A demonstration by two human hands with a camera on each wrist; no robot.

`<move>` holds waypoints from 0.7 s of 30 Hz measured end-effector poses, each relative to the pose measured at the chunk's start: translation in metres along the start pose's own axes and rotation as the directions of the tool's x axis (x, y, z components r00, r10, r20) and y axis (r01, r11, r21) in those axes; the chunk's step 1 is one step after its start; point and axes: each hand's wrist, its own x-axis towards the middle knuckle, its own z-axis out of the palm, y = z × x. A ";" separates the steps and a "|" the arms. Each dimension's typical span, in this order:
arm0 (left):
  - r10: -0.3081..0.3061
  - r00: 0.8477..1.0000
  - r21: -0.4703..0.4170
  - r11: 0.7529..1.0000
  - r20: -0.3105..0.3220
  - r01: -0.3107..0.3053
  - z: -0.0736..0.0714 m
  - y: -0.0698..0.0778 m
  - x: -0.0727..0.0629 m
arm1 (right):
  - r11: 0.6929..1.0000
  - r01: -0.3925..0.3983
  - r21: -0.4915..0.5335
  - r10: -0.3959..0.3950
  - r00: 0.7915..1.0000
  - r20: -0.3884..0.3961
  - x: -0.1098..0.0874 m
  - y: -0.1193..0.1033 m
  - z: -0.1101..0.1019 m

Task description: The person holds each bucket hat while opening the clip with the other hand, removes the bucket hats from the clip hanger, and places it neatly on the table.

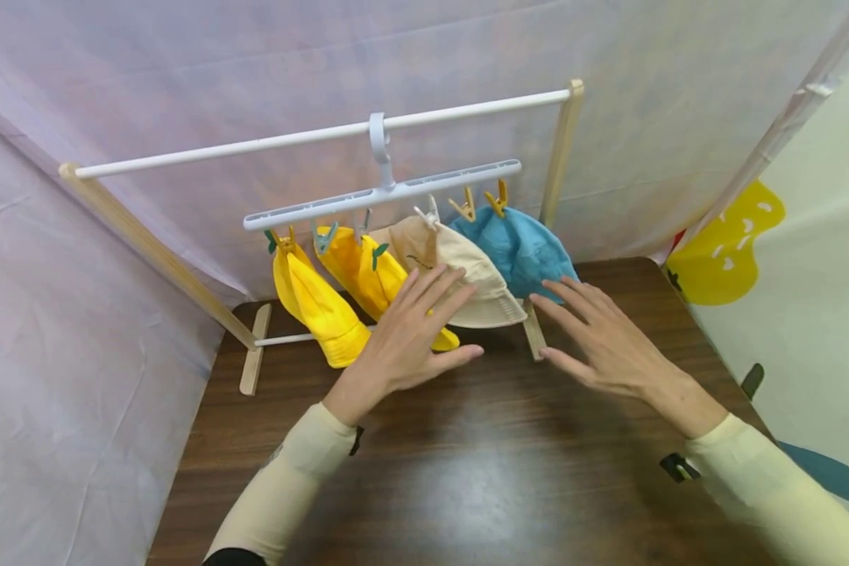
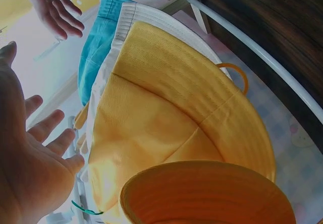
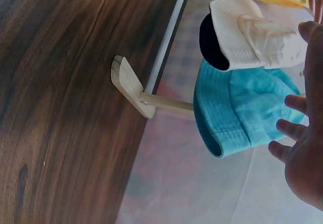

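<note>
While the left hand [image 1: 410, 338] and the right hand [image 1: 601, 338] are hovering with fingers loosely spread and gripping nothing, a folded yellow hat [image 1: 318, 314] is hanging left of the left fingers. A second yellow hat [image 1: 378, 283] is dangling partly behind those fingers, a cream hat [image 1: 477, 275] is filling the gap between the hands, and a blue hat [image 1: 520, 248] is hanging just beyond the right fingertips; whether they are touching its brim, I cannot tell. All four are looking like light, soft cloth, neither slippery nor fragile, with stitched brims probably giving firmer hold. Brim edges are offering the nearest grip; crowns are best taken just under the clips [image 1: 503, 195]. Above the fingers, the hanger [image 1: 311, 209] is hooking over the rack's bar [image 1: 255, 148], so tugging could set it swinging. Below them, a dark wood-grain table [image 1: 467, 479] is shining; farther off, pale sheeting [image 1: 255, 63] is draping behind everything.
</note>
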 end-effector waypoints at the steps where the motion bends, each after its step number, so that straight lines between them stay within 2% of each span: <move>1: -0.005 1.000 -0.001 1.000 0.001 0.005 0.000 0.000 0.001 | 1.000 0.002 -0.002 -0.002 1.000 -0.010 0.000 0.001 0.000; 10: -0.013 1.000 -0.026 1.000 -0.025 0.012 0.001 -0.002 0.011 | 0.999 -0.036 -0.012 0.035 0.997 -0.075 0.004 0.009 0.004; 21: -0.015 0.999 -0.034 0.999 -0.047 0.013 0.003 -0.004 0.017 | 0.999 -0.050 0.002 0.050 0.982 -0.181 0.008 0.018 0.008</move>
